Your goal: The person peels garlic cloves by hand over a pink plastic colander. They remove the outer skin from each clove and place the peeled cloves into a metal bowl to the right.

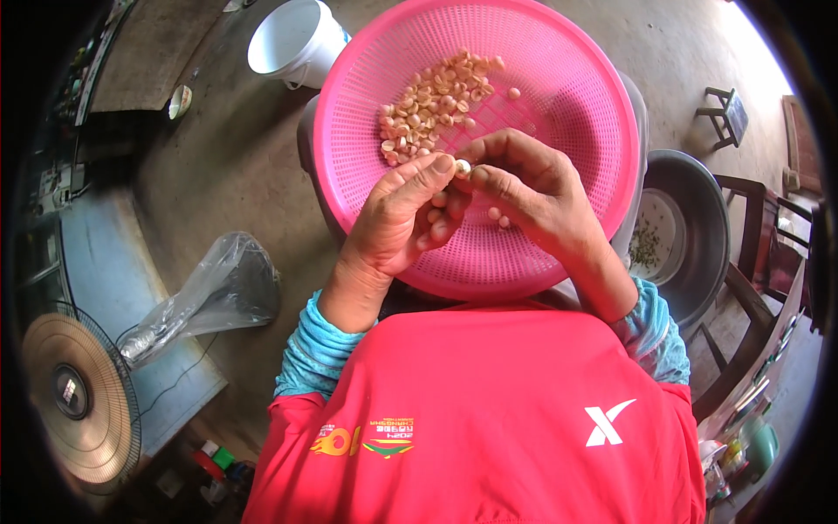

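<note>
Between the fingertips of both hands is a pale lotus seed (463, 168), held over a pink plastic colander (353, 157). My left hand (406, 209) pinches it by thumb and forefinger, and several more seeds (437, 208) sit in its curled fingers. From the other side, the thumb and forefinger of my right hand (537, 190) touch the same seed. A pile of whole and split lotus seeds (425, 105) lies in the far left part of the colander. A few loose seeds (499, 217) rest below my right hand.
A white bucket (288, 42) stands beyond the colander at left. On the right is a dark basin (704, 229) holding a white dish with green bits (647, 245). A small stool (725, 118), wooden chair (753, 314), electric fan (78, 399) and clear plastic bag (216, 295) are around me.
</note>
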The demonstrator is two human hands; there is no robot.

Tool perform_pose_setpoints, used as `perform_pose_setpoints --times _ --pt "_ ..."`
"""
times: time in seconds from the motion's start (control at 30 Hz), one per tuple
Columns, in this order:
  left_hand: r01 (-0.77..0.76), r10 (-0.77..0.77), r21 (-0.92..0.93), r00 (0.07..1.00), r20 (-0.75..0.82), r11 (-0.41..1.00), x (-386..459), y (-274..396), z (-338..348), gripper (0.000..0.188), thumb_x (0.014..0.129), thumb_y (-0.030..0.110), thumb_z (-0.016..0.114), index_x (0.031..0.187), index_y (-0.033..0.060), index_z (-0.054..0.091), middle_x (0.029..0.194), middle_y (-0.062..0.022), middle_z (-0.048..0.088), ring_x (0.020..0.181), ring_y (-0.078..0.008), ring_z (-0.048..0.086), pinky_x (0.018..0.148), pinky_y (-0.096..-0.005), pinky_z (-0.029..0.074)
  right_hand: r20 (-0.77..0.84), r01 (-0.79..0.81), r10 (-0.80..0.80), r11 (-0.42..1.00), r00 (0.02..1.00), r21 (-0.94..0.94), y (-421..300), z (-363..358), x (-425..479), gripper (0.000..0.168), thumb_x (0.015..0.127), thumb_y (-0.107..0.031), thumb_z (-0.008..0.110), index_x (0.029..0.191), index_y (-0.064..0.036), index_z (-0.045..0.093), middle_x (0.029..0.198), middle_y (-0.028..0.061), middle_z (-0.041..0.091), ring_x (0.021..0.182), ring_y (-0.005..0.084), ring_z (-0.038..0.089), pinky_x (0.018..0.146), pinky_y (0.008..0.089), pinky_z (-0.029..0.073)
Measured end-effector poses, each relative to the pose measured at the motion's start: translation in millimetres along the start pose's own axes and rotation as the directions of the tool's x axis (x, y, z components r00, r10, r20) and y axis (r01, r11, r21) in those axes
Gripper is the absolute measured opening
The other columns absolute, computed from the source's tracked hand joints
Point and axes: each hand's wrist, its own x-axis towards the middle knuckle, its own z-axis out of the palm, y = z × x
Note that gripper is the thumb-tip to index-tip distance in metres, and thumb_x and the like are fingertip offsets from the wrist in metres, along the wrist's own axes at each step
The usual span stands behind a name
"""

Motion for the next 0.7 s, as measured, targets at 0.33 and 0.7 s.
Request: perform_pose_setpoints --times 0.33,0.7 --pt "0.009 -0.004 0.085 0.998 -0.059 0.996 0.4 1.2 4.9 0.028 0.099 0.038 0.062 0.097 0.0099 0.062 0.071 0.0023 0.057 0.049 -0.0035 0.047 0.041 -0.0156 0.031 -0.030 -0.058 0.057 0.997 0.998 -0.040 -4.2 1.8 0.7 0.023 0.098 -0.012 0.064 0.114 0.005 0.064 0.098 0.0078 0.070 0.090 0.0121 0.067 0.080 0.0260 0.054" --pt "0.011 0.001 0.213 0.998 -0.057 0.977 0.2 0.1 7.6 0.028 0.098 0.038 0.065 0.097 0.0097 0.062 0.067 0.0047 0.055 0.048 -0.0016 0.044 0.041 -0.0162 0.028 -0.024 -0.088 0.086 0.989 0.996 -0.119 -3.9 1.9 0.7 0.013 0.094 -0.004 0.063 0.106 0.003 0.061 0.092 0.0033 0.065 0.085 0.0091 0.063 0.072 0.0243 0.053"
